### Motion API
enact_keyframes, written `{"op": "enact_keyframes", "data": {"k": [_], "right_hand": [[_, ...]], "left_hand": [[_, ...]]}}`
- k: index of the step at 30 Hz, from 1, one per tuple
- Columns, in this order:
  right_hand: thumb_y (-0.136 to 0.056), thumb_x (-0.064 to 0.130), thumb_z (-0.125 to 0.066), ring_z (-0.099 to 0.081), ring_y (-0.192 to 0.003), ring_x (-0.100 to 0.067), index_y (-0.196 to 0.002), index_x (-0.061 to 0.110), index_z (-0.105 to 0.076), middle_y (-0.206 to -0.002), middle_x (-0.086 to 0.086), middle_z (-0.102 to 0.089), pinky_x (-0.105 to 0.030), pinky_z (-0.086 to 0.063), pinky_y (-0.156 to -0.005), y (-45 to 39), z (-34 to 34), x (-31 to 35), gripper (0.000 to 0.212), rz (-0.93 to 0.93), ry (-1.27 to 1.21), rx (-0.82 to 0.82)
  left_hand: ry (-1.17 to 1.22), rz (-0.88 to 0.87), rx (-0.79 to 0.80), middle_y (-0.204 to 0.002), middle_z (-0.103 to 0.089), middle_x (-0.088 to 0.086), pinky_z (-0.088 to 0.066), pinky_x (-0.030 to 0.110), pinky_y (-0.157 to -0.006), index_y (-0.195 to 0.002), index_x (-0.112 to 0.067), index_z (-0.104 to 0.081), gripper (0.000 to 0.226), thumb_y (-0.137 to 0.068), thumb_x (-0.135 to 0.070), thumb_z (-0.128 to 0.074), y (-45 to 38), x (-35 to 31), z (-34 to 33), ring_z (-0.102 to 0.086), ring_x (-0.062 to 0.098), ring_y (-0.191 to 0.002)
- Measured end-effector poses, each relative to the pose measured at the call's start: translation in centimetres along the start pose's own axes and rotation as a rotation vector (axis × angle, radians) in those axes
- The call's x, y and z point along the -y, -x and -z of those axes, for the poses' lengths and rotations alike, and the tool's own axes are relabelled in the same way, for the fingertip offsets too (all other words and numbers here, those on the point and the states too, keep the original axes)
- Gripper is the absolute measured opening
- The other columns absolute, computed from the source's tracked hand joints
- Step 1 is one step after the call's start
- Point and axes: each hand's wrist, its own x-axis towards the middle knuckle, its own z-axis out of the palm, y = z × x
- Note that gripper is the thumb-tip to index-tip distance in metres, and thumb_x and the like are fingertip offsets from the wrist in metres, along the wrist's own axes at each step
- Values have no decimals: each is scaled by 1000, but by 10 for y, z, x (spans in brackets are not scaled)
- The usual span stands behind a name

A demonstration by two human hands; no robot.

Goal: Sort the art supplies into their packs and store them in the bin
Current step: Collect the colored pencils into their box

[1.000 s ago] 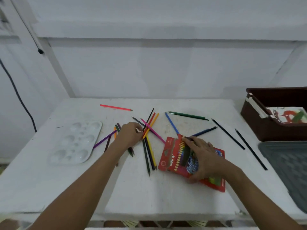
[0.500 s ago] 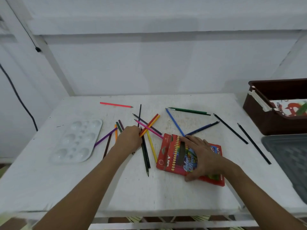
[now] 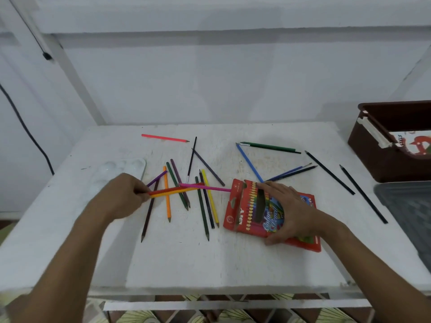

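Observation:
My left hand [image 3: 123, 194] pinches a few coloured pencils [image 3: 175, 190], red, orange and pink, lifted level above the table with their tips pointing right toward the pack. The red colour-pencil pack [image 3: 242, 210] lies flat on the white table [image 3: 186, 259], its open end facing left. My right hand [image 3: 286, 210] rests on top of the pack, fingers spread, thumb at its near edge. Several loose pencils [image 3: 207, 201] lie scattered between my hands. More pencils and thin brushes [image 3: 268, 146] lie toward the back and right. The brown bin [image 3: 373, 157] stands at the far right.
A white paint palette [image 3: 130, 166] sits behind my left hand. A grey lid [image 3: 408, 206] lies at the right edge, in front of the bin. A printed pack [image 3: 417, 144] lies inside the bin. A pink pencil [image 3: 163, 137] lies alone at the back.
My left hand has drawn back to the left and lifted a few pencils out of the pile. My right hand has stayed on the pack.

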Motion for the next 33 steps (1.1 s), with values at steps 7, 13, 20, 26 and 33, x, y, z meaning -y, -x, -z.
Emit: {"op": "enact_keyframes", "data": {"k": [7,13,20,26,33], "right_hand": [[-48,72,-76,-5,-142,-8,-137,56,8,-155,16,-1,-38,0,-116,-3,-3,3,123,16,59,36],[-48,71,-77,-7,-141,-7,-137,56,6,-154,17,-3,-39,-3,-117,-1,-1,3,122,26,34,24],[-51,68,-78,1,-130,10,-138,57,8,-143,31,1,-37,-3,-116,12,5,1,123,69,20,71],[-47,71,-77,3,-134,7,-135,62,11,-141,35,5,-40,-6,-118,25,0,-8,124,59,26,107],[-43,75,-75,2,-142,-5,-137,61,6,-144,36,5,-50,-17,-117,34,-1,-19,125,13,4,83]], "left_hand": [[-6,32,-197,-69,-67,3,-49,32,-64,-79,-23,-72,18,-88,-11,-62,14,12,33,-64,26,-71],[237,-76,24,-64,-67,6,-54,35,-68,-82,-21,-73,18,-90,-11,-61,18,-14,-6,-64,17,-58],[366,-63,349,-66,-64,7,-56,27,-63,-79,-6,-73,20,-92,-10,-58,8,-26,-55,-61,14,-64],[376,-108,451,-76,-66,13,-54,25,-61,-89,-6,-74,16,-93,-10,-58,8,-37,-68,-62,18,-67],[508,-15,430,-74,-71,13,-53,29,-56,-94,-4,-67,8,-91,-10,-62,5,-21,-74,-60,18,-60]]}}
